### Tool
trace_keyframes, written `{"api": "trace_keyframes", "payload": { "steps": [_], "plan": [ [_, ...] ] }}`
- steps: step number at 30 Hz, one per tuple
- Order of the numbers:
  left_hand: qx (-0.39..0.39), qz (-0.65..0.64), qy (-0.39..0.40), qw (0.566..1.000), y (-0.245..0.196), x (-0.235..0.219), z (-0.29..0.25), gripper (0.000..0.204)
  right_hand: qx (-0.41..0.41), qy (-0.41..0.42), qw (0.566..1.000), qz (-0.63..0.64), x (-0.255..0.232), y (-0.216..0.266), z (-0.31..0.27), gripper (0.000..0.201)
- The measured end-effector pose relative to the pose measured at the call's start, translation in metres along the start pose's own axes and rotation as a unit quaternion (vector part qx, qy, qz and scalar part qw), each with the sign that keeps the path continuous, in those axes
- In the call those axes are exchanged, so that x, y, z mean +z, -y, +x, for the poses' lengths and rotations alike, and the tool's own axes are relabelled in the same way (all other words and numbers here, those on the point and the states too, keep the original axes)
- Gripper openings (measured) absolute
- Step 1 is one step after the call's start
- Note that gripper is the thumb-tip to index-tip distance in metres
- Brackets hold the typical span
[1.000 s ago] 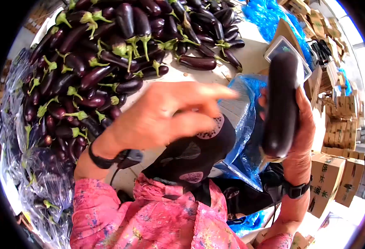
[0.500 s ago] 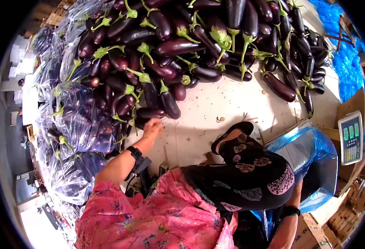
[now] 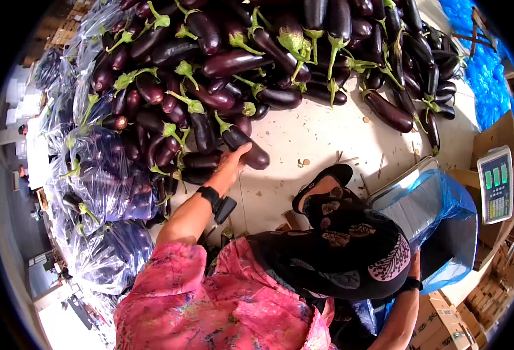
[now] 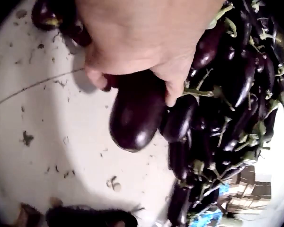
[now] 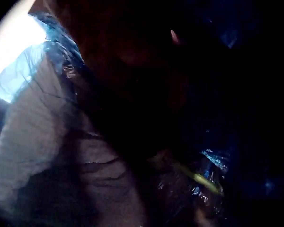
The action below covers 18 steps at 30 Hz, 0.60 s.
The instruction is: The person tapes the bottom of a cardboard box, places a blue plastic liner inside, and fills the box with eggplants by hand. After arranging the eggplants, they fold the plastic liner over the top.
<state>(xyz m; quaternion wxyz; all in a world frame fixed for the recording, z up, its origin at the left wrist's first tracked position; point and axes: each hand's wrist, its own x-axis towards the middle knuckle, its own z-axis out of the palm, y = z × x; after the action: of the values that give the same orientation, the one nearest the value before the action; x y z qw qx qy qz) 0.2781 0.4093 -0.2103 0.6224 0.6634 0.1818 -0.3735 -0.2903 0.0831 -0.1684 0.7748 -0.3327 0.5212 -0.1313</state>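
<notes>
At the near edge of a heap of eggplants [image 3: 210, 58], my left hand [image 3: 229, 168] grips one eggplant [image 3: 251, 153]. Thumb and fingers lie on opposite sides of this dark, glossy eggplant [image 4: 136, 116] in the left wrist view, its rounded end pointing out past the left hand [image 4: 142, 38]. My right hand [image 3: 415, 268] reaches down into a container lined with a blue plastic bag [image 3: 443, 204], mostly hidden behind the knee. The right wrist view is very dark; a green stalk [image 5: 203, 182] shows among the plastic, and I cannot tell what the fingers hold.
Clear plastic bags of eggplants [image 3: 114, 169] stand at the left. A scale display [image 3: 495, 185] with green digits is at the right, beside cardboard boxes [image 3: 441, 321]. Blue plastic sheeting [image 3: 487, 81] lies behind. Bits of debris dot the pale floor [image 3: 292, 140] around a sandaled foot [image 3: 321, 189].
A second ago my right hand held up a large eggplant; it then dropped into the lined container. My left hand came down to the heap and now has taken hold of an eggplant.
</notes>
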Motion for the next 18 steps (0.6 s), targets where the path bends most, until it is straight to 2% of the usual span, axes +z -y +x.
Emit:
{"api": "trace_keyframes", "payload": {
  "steps": [1,2,3,4,5,6,7,8,10,11,12,14,16,18],
  "plan": [
    [-0.041,-0.079,0.048,0.995,-0.001,0.001,-0.009,0.048,-0.095,0.034,0.953,-0.284,0.015,0.018,-0.002,0.032],
    [-0.084,-0.157,0.097,0.979,0.002,0.003,-0.015,0.044,-0.179,0.063,0.818,-0.544,0.023,0.030,-0.005,0.032],
    [-0.102,-0.182,0.151,0.966,0.007,0.003,-0.016,0.049,-0.079,-0.007,0.970,-0.228,0.003,0.020,0.009,0.031],
    [-0.073,-0.168,0.215,0.959,0.002,0.012,-0.032,0.052,-0.129,-0.012,0.902,-0.413,-0.005,0.023,0.012,0.030],
    [-0.042,-0.154,0.279,0.947,-0.014,0.027,-0.059,0.056,-0.177,-0.037,0.795,-0.579,-0.013,0.027,0.014,0.031],
    [-0.011,-0.139,0.341,0.930,-0.030,0.041,-0.082,0.059,-0.093,-0.078,0.845,-0.521,0.026,0.053,-0.004,0.031],
    [-0.005,-0.151,0.359,0.921,-0.039,0.052,-0.094,0.062,-0.015,-0.129,0.881,-0.454,0.069,0.081,-0.024,0.031],
    [0.000,-0.163,0.380,0.911,-0.046,0.065,-0.104,0.065,-0.095,-0.047,0.930,-0.352,0.078,0.083,-0.032,0.029],
    [0.026,-0.161,0.396,0.904,-0.057,0.086,-0.115,0.069,-0.087,-0.044,0.901,-0.422,0.093,0.110,-0.049,0.041],
    [0.048,-0.146,0.391,0.907,-0.063,0.096,-0.117,0.071,-0.105,-0.051,0.902,-0.415,0.109,0.122,-0.065,0.038],
    [0.069,-0.131,0.388,0.910,-0.070,0.108,-0.119,0.072,-0.133,-0.090,0.894,-0.418,0.130,0.132,-0.081,0.042],
    [0.160,-0.109,0.420,0.886,-0.096,0.142,-0.140,0.073,-0.183,-0.119,0.908,-0.357,0.145,0.146,-0.105,0.041],
    [0.256,-0.038,0.414,0.873,-0.115,0.176,-0.158,0.073,-0.184,-0.131,0.914,-0.338,0.179,0.169,-0.138,0.046],
    [0.322,-0.023,0.482,0.815,-0.132,0.228,-0.205,0.073,-0.203,-0.098,0.956,-0.186,0.213,0.180,-0.161,0.052]
  ]
}}
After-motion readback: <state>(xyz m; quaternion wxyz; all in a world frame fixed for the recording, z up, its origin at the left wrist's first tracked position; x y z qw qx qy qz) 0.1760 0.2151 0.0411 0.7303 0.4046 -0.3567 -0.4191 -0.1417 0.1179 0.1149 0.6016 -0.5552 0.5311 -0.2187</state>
